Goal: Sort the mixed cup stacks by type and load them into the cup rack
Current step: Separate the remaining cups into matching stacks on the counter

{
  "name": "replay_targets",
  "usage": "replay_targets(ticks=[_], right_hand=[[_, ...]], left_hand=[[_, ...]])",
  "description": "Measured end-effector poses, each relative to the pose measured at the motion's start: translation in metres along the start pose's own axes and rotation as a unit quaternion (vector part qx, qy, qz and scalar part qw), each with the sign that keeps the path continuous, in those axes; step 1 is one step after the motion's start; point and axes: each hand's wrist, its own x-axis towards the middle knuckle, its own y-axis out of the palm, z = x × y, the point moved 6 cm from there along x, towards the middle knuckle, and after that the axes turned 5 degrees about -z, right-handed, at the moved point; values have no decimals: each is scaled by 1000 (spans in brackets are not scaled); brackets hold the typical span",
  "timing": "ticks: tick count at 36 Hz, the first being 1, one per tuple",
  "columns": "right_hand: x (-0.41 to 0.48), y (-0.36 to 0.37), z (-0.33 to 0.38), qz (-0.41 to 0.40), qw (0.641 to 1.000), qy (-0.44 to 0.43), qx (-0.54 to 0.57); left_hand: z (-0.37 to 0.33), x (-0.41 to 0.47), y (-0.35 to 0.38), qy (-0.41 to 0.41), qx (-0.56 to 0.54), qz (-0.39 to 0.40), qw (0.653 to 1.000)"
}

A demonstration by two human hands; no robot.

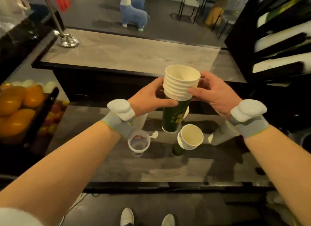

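I hold a mixed cup stack above the grey counter (151, 168). Its top is several nested white paper cups (180, 84); below them is a dark green printed cup (175, 118). My left hand (151, 97) grips the stack at the joint between white and green. My right hand (213, 94) pinches the white cups from the right. On the counter stand a clear plastic cup stack (138, 144), a second white-over-green stack (190, 139) and a white cup stack (222, 134) partly hidden by my right wrist. The black slotted cup rack (276, 45) stands at the right.
A bin of oranges (15, 106) sits at the left. A crumpled white scrap (154, 134) lies on the counter. A raised grey shelf (131, 52) with a metal stand base (68, 40) runs behind. My shoes (127, 217) show below the counter edge.
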Motion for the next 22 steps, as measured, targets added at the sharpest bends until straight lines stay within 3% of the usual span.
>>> replay_targets(ticks=[10,22], right_hand=[[-37,-73,-58,-91,995,25,-36],[-49,-53,-135,-40,992,90,-81]], left_hand=[[-11,39,91,16,9,85,996],[37,32,136,-27,113,158,981]])
